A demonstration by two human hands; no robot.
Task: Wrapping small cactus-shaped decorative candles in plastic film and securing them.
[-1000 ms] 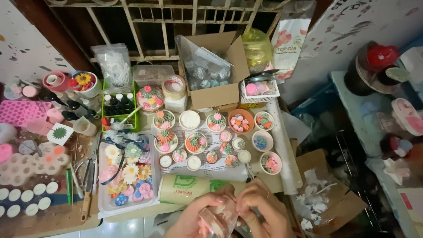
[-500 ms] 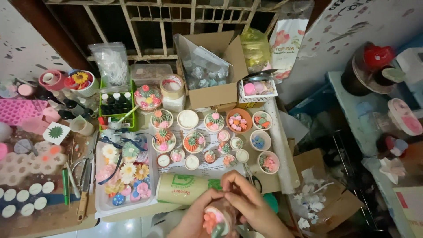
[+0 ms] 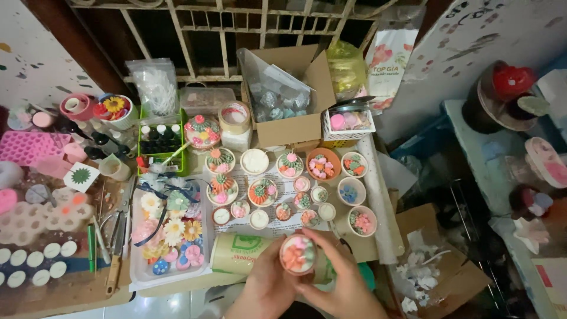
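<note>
You are looking down on a small home craft workbench, crowded from edge to edge with handmade decorative candles or soaps: small round cups topped with moulded flowers (image 3: 263, 191) stand in rows on a printed sheet, and loose flower pieces fill a white tray (image 3: 137, 273). The trade shows in the pink silicone mould (image 3: 26, 146), the green crate of small dark bottles (image 3: 159, 139), the hand tools (image 3: 113, 236) and the open cardboard box of wrapped pieces (image 3: 292, 94). A barred window frame (image 3: 224, 35) and paint-flecked walls (image 3: 35, 53) close the bench in, as in a domestic corner rather than a shop.
</note>
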